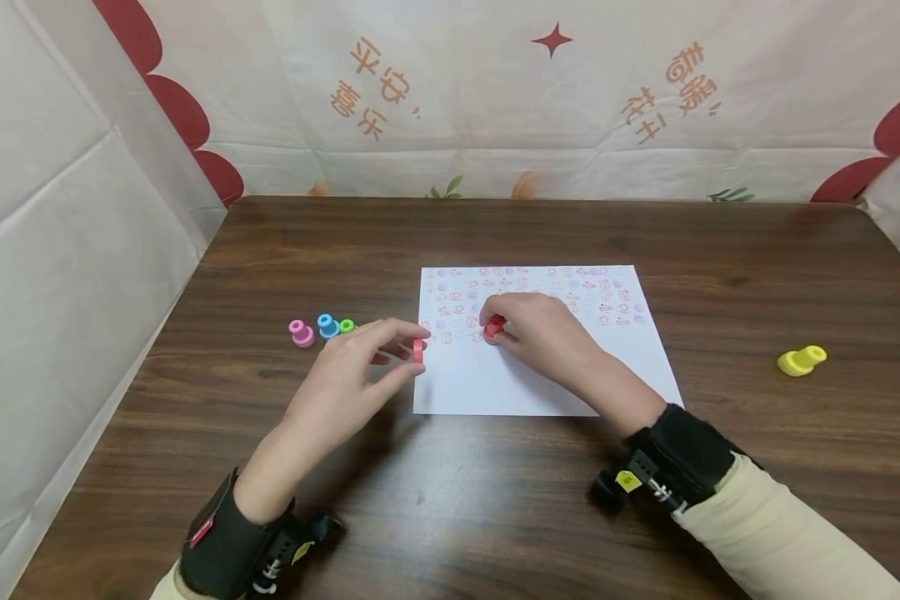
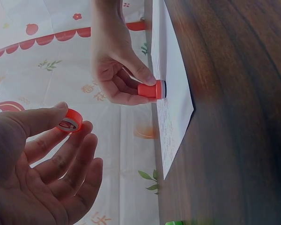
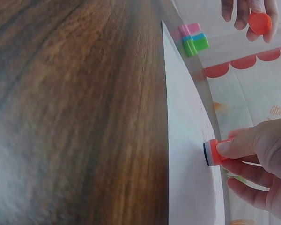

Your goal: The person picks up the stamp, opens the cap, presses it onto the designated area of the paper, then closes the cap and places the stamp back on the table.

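My right hand (image 1: 536, 333) pinches a red toy stamp (image 1: 492, 330) by its handle. In the right wrist view the stamp's dark-edged face (image 3: 208, 153) is right at the paper. Rows of small red and purple prints cover the upper part of the white sheet (image 1: 540, 379); the lower part is plain white. My left hand (image 1: 352, 375) holds a round red cap (image 1: 418, 350) between thumb and fingertips, just off the sheet's left edge. In the left wrist view the open side of the cap (image 2: 70, 121) shows, and the other fingers are loosely spread.
Left of the sheet stand a pink stamp (image 1: 301, 333), a blue stamp (image 1: 328, 325) and a green stamp (image 1: 347, 326), close together near my left hand. A yellow stamp (image 1: 801, 361) lies on its side at the right of the brown wooden table (image 1: 450, 500). Behind hangs a printed white curtain (image 1: 480, 100).
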A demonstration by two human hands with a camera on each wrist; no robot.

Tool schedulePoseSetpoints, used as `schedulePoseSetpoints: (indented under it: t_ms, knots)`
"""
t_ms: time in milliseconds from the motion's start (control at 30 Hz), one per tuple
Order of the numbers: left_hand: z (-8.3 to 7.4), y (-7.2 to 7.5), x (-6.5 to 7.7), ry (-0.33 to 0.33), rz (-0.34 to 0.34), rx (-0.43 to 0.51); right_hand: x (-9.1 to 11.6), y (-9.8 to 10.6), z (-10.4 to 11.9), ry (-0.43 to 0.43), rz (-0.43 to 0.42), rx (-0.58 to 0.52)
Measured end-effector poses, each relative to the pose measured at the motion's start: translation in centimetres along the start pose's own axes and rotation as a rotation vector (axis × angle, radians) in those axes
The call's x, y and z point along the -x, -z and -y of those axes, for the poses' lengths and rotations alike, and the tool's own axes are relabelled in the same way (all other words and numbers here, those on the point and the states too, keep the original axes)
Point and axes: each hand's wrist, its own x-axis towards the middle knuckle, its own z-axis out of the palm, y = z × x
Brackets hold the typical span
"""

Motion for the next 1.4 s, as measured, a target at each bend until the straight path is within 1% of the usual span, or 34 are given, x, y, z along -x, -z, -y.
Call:
schedulePoseSetpoints:
  t_ms: [333, 533, 767, 1067, 1233, 1400]
  knots:
    - [-0.10, -0.34, 0.22, -0.022, -0.017, -0.021, 0.03, -0.22, -0.02, 0.036, -0.001, 0.065]
    - [-0.06, -0.50, 0.31, -0.028, -0.013, -0.023, 0.04, -0.32, 0.21, 0.025, 0.005, 0.084]
    - [0.02, -0.62, 0.28, -0.060, -0.014, -0.024, 0.11, -0.34, 0.55, 0.009, 0.014, 0.107]
    - [-0.32, -0.48, 0.18, -0.048, -0.006, -0.033, 0.14, -0.59, 0.84, -0.006, 0.015, 0.159]
    - [-0.40, -0.56, -0.01, -0.050, 0.000, -0.033, 0.18, -0.67, 0.87, 0.002, 0.001, 0.163]
    - [-0.42, -0.67, -0.20, -0.059, 0.004, -0.034, 0.17, -0.58, 0.83, 0.002, 0.009, 0.171]
